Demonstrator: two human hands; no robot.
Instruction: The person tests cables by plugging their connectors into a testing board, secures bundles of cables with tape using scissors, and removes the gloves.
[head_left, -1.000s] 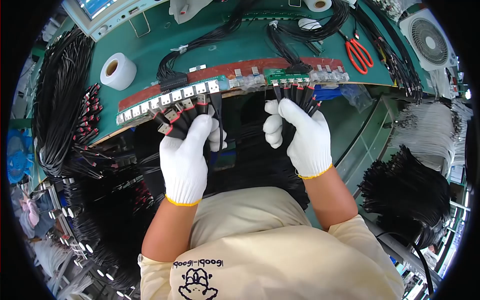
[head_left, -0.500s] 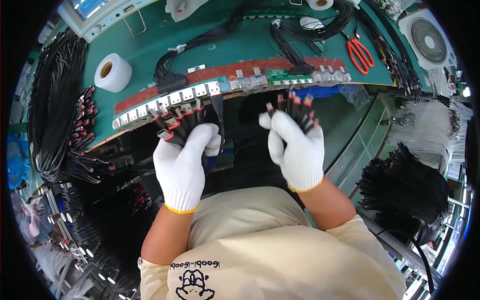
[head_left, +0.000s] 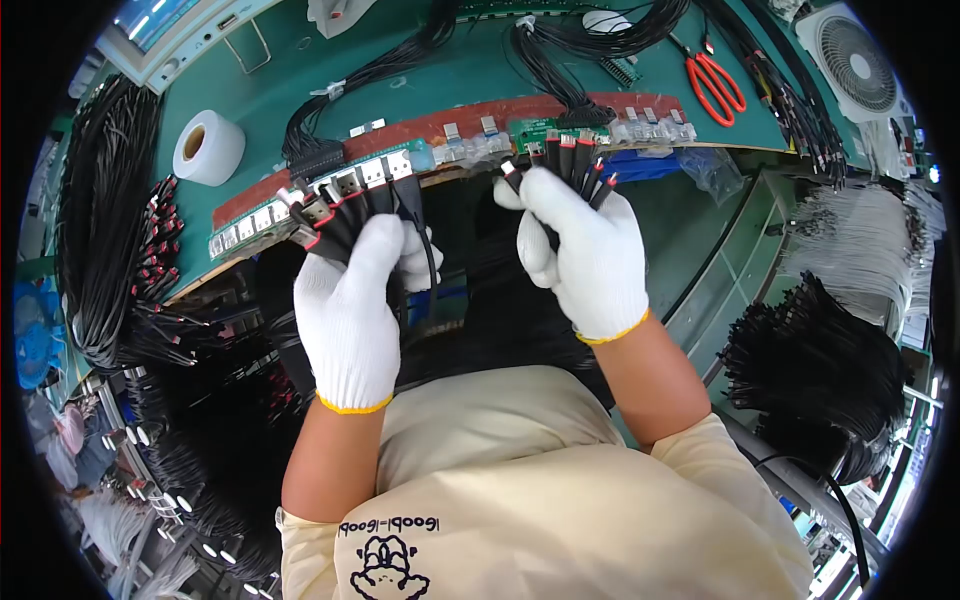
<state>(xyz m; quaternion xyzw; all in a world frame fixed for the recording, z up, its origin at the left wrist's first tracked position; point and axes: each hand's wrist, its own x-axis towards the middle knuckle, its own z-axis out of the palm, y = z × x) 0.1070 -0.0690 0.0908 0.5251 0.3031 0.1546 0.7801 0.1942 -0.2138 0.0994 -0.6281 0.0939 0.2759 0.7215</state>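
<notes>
In my left hand (head_left: 350, 325), white-gloved, the fingers are closed around a bunch of black USB cables (head_left: 335, 215) with their metal plugs fanned upward. Those plugs overlap a row of white USB sockets (head_left: 262, 220) on the strip behind; I cannot tell whether any is inserted. One black cable end (head_left: 410, 195) hangs at the right end of that row. My right hand (head_left: 592, 255), also gloved, is closed on a second bunch of black cable ends (head_left: 568, 165) with small red-rimmed plugs. Their tips are just below a green circuit board (head_left: 535, 128).
Black wire bundles (head_left: 385, 65) run over the green bench (head_left: 430, 95). Red-handled scissors (head_left: 715, 88) lie at right, near a white fan (head_left: 855, 60). A white tape roll (head_left: 209, 148) and hanging black cables (head_left: 110, 220) are at left. More black cables (head_left: 815, 360) hang at right.
Both hands have moved up with their cable bunches. The right bunch is closer to the green circuit board. The bench has shifted slightly left and up in the view.
</notes>
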